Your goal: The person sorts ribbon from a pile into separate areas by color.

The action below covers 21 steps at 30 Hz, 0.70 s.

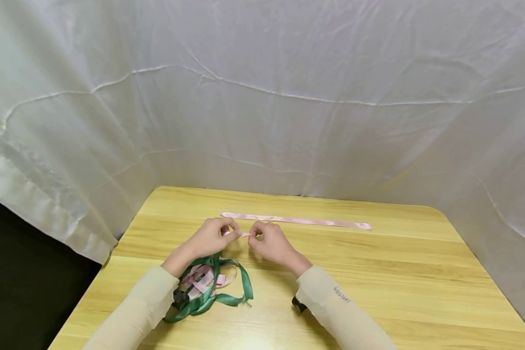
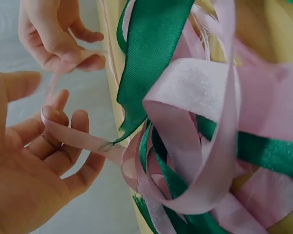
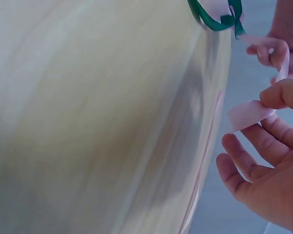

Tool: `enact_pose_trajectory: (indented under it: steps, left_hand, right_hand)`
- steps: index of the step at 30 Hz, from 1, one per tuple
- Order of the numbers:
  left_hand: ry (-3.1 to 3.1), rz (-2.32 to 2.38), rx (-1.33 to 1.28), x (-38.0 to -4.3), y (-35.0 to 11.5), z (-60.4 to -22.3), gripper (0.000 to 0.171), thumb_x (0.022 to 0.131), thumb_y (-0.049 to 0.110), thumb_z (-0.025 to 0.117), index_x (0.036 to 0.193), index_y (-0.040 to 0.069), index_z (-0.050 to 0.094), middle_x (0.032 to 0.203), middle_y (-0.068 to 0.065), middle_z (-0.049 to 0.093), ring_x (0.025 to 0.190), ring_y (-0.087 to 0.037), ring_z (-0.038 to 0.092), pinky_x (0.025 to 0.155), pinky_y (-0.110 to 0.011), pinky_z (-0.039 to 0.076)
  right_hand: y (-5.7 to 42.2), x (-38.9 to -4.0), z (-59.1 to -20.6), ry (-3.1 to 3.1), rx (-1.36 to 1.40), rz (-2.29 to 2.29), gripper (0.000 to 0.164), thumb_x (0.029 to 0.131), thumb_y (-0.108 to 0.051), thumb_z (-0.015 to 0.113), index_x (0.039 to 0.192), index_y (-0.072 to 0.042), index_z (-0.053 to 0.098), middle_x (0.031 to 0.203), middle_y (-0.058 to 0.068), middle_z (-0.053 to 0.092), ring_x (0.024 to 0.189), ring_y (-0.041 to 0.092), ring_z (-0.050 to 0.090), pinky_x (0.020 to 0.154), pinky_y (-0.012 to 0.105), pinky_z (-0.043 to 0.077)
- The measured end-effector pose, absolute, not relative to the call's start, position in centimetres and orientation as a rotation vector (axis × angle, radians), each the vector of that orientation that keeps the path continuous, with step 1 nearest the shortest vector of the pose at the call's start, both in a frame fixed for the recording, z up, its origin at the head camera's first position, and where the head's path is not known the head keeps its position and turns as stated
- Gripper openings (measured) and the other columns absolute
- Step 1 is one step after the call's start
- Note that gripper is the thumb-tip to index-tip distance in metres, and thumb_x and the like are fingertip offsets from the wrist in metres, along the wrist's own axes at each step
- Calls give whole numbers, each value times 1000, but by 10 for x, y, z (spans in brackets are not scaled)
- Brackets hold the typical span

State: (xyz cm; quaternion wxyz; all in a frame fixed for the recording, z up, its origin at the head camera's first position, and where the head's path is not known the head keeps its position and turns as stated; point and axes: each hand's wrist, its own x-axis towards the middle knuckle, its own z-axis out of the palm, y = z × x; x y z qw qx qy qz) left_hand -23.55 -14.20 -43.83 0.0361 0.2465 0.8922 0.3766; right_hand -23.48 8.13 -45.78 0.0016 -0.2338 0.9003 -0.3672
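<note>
Above the table, my right hand (image 1: 273, 244) pinches one end of a pink satin ribbon (image 3: 249, 115) between thumb and index finger, a short tip sticking out. My left hand (image 1: 210, 238) holds the same ribbon a little farther along, where it bends over the curled fingers; in the left wrist view the thumb stands off it. Between the hands runs a short stretch of ribbon (image 1: 245, 235). From the left hand it leads back to a tangle of green ribbon (image 1: 247, 284) and pink ribbon (image 2: 190, 87) beside the left wrist.
Beyond the hands, a separate pink ribbon (image 1: 297, 220) lies straight across the wooden table (image 1: 398, 272). Pale curtains (image 1: 310, 121) hang behind the table and along its sides. Cream sleeves (image 1: 133, 311) cover both forearms, with a dark wrist camera (image 1: 181, 298) on the left one.
</note>
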Motion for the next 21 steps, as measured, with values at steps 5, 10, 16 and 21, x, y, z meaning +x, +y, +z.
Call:
enact_pose_trajectory:
  steps: [5,10,16,21]
  left_hand:
    - [2721,1172,723,-239,-148,-439,15,101,18,67,97,7,77,66,3,53,50,-8,41,55,-25,37]
    - [2752,1177,696,-242,-154,-438,17,102,20,68,97,5,76,62,5,50,52,-9,41,58,-26,38]
    - [2786,1211,650,-245,-161,-436,15,102,19,68,95,9,75,65,5,48,56,-11,39,62,-28,38]
    - [2807,1257,581,-245,-165,-434,12,100,19,70,91,12,73,67,2,50,59,-12,42,64,-29,39]
  right_hand:
    - [92,-238,-453,2806,-677,-1174,5,97,-12,65,94,-10,69,90,4,71,62,8,48,65,25,46]
    - [106,-240,-448,2799,-664,-1203,10,101,-18,70,96,-10,74,86,1,71,76,12,59,69,27,47]
    - [126,-244,-445,2763,-594,-1242,11,102,-20,70,100,-10,75,89,2,71,78,15,61,71,29,48]
    - [144,-245,-439,2782,-529,-1223,12,103,-20,69,102,-10,76,95,4,73,86,17,62,75,31,49]
